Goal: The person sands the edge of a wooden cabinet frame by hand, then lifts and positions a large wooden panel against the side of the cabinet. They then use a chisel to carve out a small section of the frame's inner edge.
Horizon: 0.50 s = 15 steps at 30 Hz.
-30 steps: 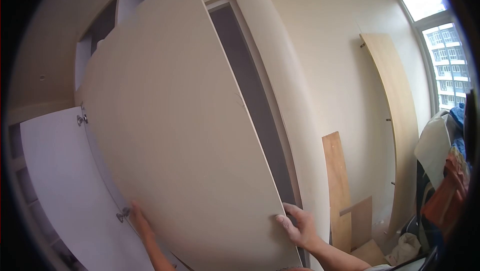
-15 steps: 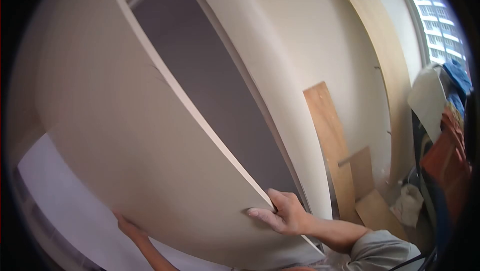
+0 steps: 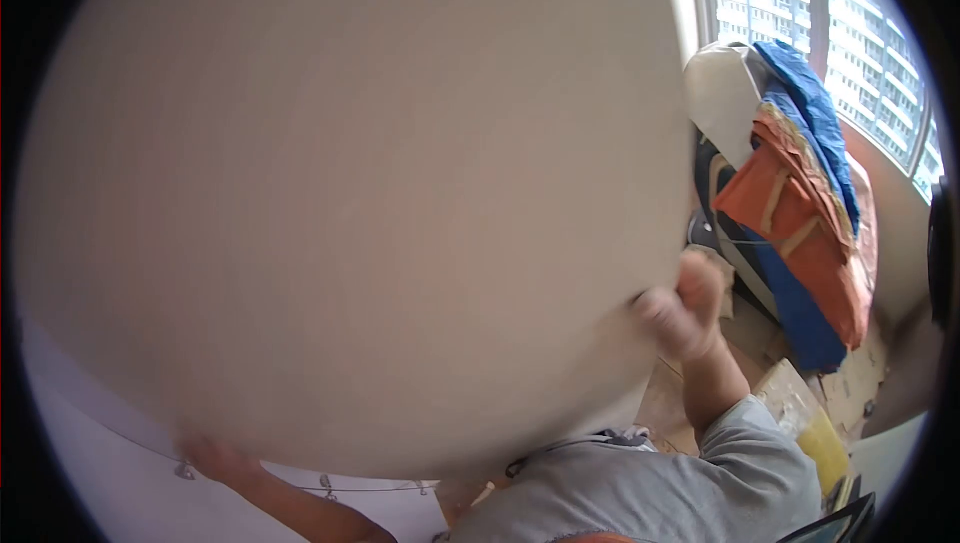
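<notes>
A large, pale, flat panel [image 3: 380, 193] fills most of the view, close in front of me. At its right edge, my right hand [image 3: 688, 305] grips it, with the thumb on the near face and the other fingers partly behind the edge. My left hand [image 3: 222, 458] is at the panel's lower left edge, its fingers closed on the rim and partly hidden by the board. Both hands look slightly blurred.
Orange bags [image 3: 790, 203] and a blue sheet [image 3: 815, 103] are heaped at the right, below a window [image 3: 870, 43]. A yellow object [image 3: 822, 443] lies on the floor at the lower right. A thin wire with clips runs below the panel.
My view has swung right. The panel now covers the grey opening and the wooden boards, and both hands still hold it. The bags and window appear further left in view.
</notes>
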Each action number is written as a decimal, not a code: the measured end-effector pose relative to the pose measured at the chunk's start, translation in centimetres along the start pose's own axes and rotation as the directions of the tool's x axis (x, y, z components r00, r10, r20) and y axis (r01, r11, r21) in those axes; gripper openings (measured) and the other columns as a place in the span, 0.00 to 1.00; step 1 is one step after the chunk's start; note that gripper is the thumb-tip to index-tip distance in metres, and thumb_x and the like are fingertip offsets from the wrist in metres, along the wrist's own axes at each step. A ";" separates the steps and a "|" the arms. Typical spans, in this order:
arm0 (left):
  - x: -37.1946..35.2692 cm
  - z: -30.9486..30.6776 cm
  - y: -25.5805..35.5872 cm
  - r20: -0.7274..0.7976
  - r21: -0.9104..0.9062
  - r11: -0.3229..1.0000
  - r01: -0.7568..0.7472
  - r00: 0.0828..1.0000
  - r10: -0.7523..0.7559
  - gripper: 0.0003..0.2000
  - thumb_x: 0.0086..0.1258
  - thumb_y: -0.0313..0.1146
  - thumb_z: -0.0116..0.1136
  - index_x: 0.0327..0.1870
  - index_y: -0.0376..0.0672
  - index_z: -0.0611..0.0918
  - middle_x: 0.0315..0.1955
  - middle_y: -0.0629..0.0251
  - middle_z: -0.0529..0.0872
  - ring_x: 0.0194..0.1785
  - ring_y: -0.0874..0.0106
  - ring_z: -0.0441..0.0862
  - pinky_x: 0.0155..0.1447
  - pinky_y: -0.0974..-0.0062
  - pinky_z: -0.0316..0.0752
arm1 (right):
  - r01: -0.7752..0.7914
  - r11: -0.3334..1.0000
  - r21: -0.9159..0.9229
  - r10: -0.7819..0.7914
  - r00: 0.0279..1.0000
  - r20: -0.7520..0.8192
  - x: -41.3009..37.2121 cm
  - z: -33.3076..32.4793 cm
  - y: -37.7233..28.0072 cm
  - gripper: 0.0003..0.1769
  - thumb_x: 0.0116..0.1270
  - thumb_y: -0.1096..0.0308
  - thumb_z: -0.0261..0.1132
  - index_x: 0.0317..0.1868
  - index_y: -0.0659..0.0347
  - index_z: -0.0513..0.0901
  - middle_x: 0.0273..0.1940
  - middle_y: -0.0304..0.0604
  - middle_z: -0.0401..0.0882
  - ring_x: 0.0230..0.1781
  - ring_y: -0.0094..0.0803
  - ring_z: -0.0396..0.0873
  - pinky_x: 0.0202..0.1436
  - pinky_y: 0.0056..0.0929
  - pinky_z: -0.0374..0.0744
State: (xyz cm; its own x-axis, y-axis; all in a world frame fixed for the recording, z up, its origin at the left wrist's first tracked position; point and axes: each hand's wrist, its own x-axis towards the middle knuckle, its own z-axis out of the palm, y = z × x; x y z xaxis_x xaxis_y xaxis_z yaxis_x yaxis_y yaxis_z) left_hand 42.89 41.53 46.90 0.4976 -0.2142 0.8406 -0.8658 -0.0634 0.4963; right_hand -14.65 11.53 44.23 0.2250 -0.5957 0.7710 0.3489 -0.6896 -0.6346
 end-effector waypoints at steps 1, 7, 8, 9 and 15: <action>-0.2 0.7 -1.3 0.012 -0.018 1.000 0.019 1.000 -0.019 0.34 0.92 0.54 0.51 0.82 0.31 0.71 0.79 0.48 0.74 0.75 0.58 0.76 0.77 0.58 0.74 | 0.005 0.999 -0.039 -0.008 0.998 -0.064 -0.2 -1.4 -0.2 0.21 0.79 0.55 0.76 0.50 0.71 0.88 0.36 0.37 0.90 0.33 0.20 0.83 0.35 0.24 0.79; -2.5 13.1 18.2 -0.161 -0.626 0.747 0.224 0.900 -0.405 0.27 0.87 0.46 0.63 0.74 0.32 0.79 0.70 0.51 0.81 0.69 0.61 0.80 0.74 0.60 0.76 | -0.041 0.989 -0.145 -0.010 0.942 -0.334 -1.3 -13.3 1.6 0.24 0.85 0.48 0.69 0.40 0.64 0.85 0.33 0.26 0.80 0.32 0.14 0.74 0.35 0.19 0.69; -2.9 14.3 20.4 -0.122 -0.648 0.712 0.271 0.886 -0.447 0.27 0.86 0.46 0.65 0.73 0.32 0.79 0.68 0.51 0.82 0.68 0.61 0.80 0.73 0.61 0.76 | -0.029 0.982 -0.187 -0.037 0.940 -0.340 -1.0 -15.6 1.6 0.24 0.85 0.48 0.68 0.38 0.62 0.84 0.32 0.27 0.80 0.32 0.15 0.74 0.34 0.20 0.70; -3.1 15.0 22.4 -0.045 -0.666 0.702 0.253 0.925 -0.377 0.21 0.86 0.42 0.65 0.65 0.31 0.83 0.58 0.56 0.86 0.60 0.66 0.82 0.68 0.67 0.77 | -0.050 0.984 -0.172 -0.017 0.930 -0.368 -0.6 -17.3 1.2 0.25 0.86 0.48 0.66 0.36 0.60 0.82 0.31 0.28 0.80 0.31 0.15 0.74 0.33 0.21 0.71; -3.9 22.9 32.6 0.155 -0.928 0.349 0.135 0.987 0.032 0.06 0.81 0.30 0.72 0.44 0.39 0.86 0.39 0.71 0.90 0.40 0.85 0.81 0.45 0.81 0.77 | -0.132 0.893 -0.431 -0.013 0.948 -0.317 1.6 -31.7 2.1 0.31 0.93 0.45 0.50 0.59 0.70 0.84 0.43 0.43 0.88 0.40 0.29 0.86 0.43 0.28 0.84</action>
State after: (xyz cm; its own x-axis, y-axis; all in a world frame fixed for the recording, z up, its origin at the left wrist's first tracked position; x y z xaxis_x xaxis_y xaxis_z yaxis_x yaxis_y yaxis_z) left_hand 11.49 17.99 54.81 0.4555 -0.3648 0.8121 -0.1857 0.8532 0.4875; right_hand -42.38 -3.92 42.42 -0.0793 -0.6866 0.7226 -0.1105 -0.7144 -0.6910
